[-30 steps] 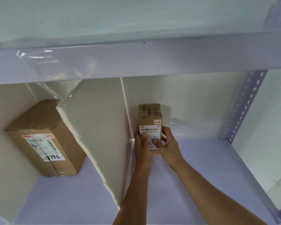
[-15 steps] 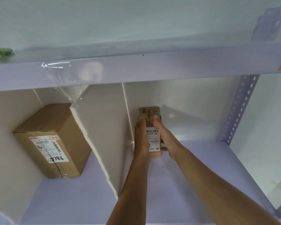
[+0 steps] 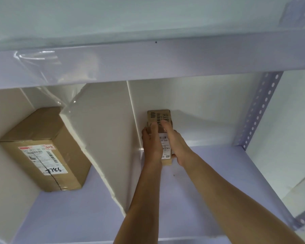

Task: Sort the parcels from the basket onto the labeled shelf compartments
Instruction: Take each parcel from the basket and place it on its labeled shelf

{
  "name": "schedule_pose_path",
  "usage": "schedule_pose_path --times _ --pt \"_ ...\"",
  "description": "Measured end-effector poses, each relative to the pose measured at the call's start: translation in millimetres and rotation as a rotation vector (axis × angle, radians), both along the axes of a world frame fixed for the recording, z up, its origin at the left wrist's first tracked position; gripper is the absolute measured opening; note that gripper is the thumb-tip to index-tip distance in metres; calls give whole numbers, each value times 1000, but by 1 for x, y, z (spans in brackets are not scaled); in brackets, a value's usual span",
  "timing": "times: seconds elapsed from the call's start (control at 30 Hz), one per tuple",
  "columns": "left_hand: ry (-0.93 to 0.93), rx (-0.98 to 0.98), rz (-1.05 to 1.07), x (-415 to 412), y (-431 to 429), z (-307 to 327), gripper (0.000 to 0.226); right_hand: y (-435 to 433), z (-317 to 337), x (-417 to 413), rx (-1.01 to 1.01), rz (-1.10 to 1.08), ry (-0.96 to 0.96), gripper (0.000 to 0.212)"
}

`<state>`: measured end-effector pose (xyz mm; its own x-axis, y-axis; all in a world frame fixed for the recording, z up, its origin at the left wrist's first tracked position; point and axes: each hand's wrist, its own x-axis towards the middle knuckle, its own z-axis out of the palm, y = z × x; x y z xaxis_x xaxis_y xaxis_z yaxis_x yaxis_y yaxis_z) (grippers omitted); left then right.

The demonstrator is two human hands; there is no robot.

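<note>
A small brown parcel [image 3: 159, 117] with a white barcode label stands upright at the back left of the right shelf compartment, against the white divider [image 3: 102, 131]. My left hand [image 3: 151, 141] wraps its left side and my right hand [image 3: 176, 143] covers its right side, fingers reaching over the top. The parcel's bottom rests on the lilac shelf floor [image 3: 209, 173]. The basket is out of view.
A larger brown box [image 3: 42, 148] with a label marked 7786 stands in the left compartment. The upper shelf's front beam [image 3: 148, 60] runs across overhead. A perforated metal upright [image 3: 261, 110] bounds the right compartment.
Both hands have slid from the parcel's front label up along its sides to its top. The parcel stays at the same spot by the divider.
</note>
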<state>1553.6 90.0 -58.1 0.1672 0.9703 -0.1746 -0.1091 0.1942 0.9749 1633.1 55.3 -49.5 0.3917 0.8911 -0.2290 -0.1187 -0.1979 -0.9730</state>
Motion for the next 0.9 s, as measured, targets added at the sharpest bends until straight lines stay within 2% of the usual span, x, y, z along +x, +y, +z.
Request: schedule_pose_path --times 0.07,0.17,0.2,0.33,0.4,0.47,0.5,0.57,0.63,0.73,0.9 --pt "4 -19 1 0 -3 3 40 -1 -1 -1 4 -13 -10 54" --pt "59 5 14 0 -2 3 39 -6 6 -6 -26 -7 3 70" --pt "63 6 24 0 -4 4 45 -8 8 -6 -28 6 7 72" --pt "91 -28 75 0 -12 -2 88 -26 18 -9 0 -2 40 83" --pt "99 -30 91 -4 -23 3 83 -36 20 -12 39 -17 43 76" --pt "60 -23 80 -11 -33 5 71 -47 18 -13 60 -52 38 51" --pt "47 -30 67 -13 -37 4 68 -53 17 -15 63 -77 46 51" --pt "58 -21 26 -19 -45 -3 67 -64 12 -16 52 -126 65 73" --pt "36 -4 -15 -27 -58 -6 63 -76 7 -19 58 -158 63 84" --pt "-16 -20 -58 -44 -83 -10 51 -98 0 -26 63 -153 49 82" --pt "-6 -2 -122 -72 -134 -8 44 -138 -16 -39 53 -110 9 64"
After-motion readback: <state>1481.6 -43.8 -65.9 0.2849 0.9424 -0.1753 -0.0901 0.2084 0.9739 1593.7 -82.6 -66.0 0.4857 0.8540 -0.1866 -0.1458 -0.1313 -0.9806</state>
